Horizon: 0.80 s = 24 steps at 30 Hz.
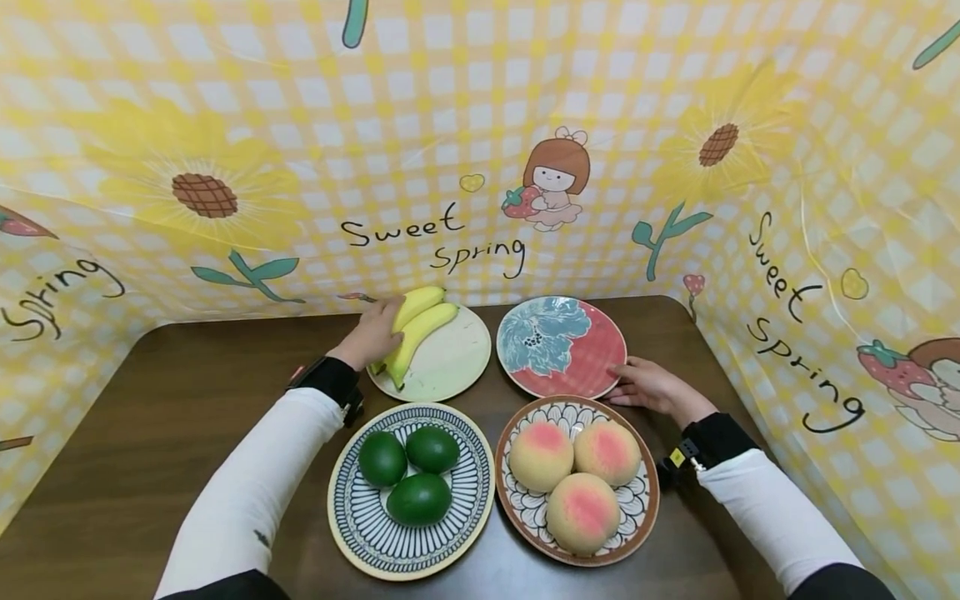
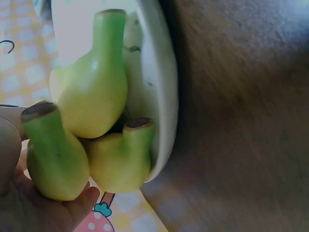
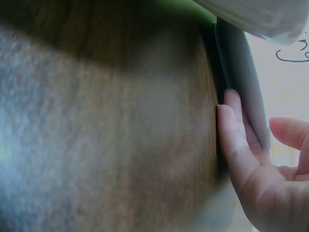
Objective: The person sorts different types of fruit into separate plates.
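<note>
On the pale green plate [image 1: 450,362] at the back lie yellow bananas [image 1: 422,337]. My left hand [image 1: 371,333] grips one of them. The left wrist view shows three green-tipped stems, and my left fingers and thumb curl round the nearest banana [image 2: 58,164]. My right hand [image 1: 652,385] is at the right rim of the red plate [image 1: 592,358] with a blue flower. Seen from the right wrist, its straight fingers [image 3: 236,150] lie along the plate's underside edge [image 3: 246,87], with the thumb apart from them.
Nearer the front, a blue-patterned plate [image 1: 345,533] holds three dark green oval fruits [image 1: 418,500]. Beside it, a brown-rimmed plate [image 1: 651,508] bears three peaches [image 1: 583,512]. All stand on a dark wooden table [image 1: 187,400], with yellow checked cloth [image 1: 420,125] behind and at the sides.
</note>
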Each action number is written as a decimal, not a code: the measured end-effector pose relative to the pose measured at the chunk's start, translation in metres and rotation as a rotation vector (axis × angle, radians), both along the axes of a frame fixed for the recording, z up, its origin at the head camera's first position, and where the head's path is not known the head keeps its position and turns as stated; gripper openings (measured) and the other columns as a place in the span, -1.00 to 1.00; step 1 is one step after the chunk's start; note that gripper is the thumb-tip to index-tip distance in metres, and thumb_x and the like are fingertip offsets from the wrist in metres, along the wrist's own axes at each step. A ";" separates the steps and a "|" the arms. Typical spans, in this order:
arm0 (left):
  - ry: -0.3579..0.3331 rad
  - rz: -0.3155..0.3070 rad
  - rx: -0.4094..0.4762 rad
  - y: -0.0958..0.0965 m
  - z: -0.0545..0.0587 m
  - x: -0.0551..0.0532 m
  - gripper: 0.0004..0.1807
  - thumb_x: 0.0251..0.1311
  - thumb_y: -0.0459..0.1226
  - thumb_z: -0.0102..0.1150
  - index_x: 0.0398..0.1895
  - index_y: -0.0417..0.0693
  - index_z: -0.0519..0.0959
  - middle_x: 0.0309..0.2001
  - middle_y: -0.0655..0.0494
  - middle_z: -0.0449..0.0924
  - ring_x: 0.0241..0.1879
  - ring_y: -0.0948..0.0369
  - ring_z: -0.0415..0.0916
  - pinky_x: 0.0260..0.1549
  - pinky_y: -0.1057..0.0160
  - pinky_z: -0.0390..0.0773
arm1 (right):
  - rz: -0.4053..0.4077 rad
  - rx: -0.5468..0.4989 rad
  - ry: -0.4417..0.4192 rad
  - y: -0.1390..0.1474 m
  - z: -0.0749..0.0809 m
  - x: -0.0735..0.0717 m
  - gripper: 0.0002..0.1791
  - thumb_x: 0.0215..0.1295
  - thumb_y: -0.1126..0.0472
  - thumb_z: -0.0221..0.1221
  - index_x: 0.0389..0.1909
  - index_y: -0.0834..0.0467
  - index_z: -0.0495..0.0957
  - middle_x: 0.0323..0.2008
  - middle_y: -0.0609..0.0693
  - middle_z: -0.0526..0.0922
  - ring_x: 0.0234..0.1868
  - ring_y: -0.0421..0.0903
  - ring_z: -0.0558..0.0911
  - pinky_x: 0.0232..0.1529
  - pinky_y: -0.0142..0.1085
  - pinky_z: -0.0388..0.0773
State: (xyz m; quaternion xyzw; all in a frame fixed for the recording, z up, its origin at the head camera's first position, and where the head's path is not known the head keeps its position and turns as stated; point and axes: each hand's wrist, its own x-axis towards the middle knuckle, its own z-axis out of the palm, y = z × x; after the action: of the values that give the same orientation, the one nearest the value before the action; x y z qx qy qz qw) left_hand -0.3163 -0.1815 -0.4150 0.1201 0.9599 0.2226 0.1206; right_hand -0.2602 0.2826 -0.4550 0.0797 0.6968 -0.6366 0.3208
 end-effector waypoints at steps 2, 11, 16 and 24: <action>0.005 0.006 0.002 -0.001 -0.002 0.001 -0.25 0.52 -0.32 -0.09 0.64 -0.26 -0.12 0.57 -0.50 -0.11 0.55 -0.44 -0.14 0.49 -0.36 0.08 | -0.007 -0.015 -0.009 -0.001 0.000 -0.001 -0.34 0.65 0.14 -0.19 0.52 0.40 -0.18 -0.31 -0.10 0.62 -0.29 -0.30 0.68 -0.15 -0.43 0.70; 0.050 0.053 -0.014 0.001 -0.007 -0.001 -0.25 0.50 -0.27 -0.10 0.64 -0.29 -0.10 0.56 -0.47 0.00 0.54 -0.40 -0.02 0.50 -0.30 0.13 | -0.011 -0.020 0.001 -0.001 0.000 0.000 -0.37 0.64 0.21 -0.18 0.51 0.42 -0.18 -0.36 -0.13 0.64 -0.30 -0.31 0.68 -0.17 -0.45 0.69; 0.067 0.053 -0.008 -0.001 -0.009 0.000 -0.27 0.51 -0.30 -0.14 0.64 -0.29 -0.09 0.55 -0.49 0.03 0.52 -0.41 0.01 0.48 -0.31 0.15 | -0.006 -0.007 0.004 -0.002 0.002 -0.001 -0.34 0.65 0.20 -0.19 0.55 0.40 -0.21 -0.36 -0.14 0.65 -0.30 -0.33 0.67 -0.17 -0.46 0.68; 0.092 0.024 -0.009 -0.003 -0.006 0.003 -0.30 0.53 -0.32 -0.16 0.62 -0.33 -0.07 0.53 -0.51 0.07 0.51 -0.39 0.07 0.46 -0.30 0.21 | 0.008 0.018 -0.001 -0.003 0.003 -0.001 -0.31 0.65 0.22 -0.19 0.57 0.40 -0.26 -0.36 -0.14 0.63 -0.31 -0.32 0.67 -0.17 -0.44 0.68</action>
State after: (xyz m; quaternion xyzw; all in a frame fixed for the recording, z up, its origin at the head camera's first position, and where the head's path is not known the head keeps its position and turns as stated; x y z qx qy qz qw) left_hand -0.3135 -0.1844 -0.4208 0.1183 0.9669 0.2137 0.0741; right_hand -0.2609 0.2794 -0.4524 0.0801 0.7026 -0.6291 0.3227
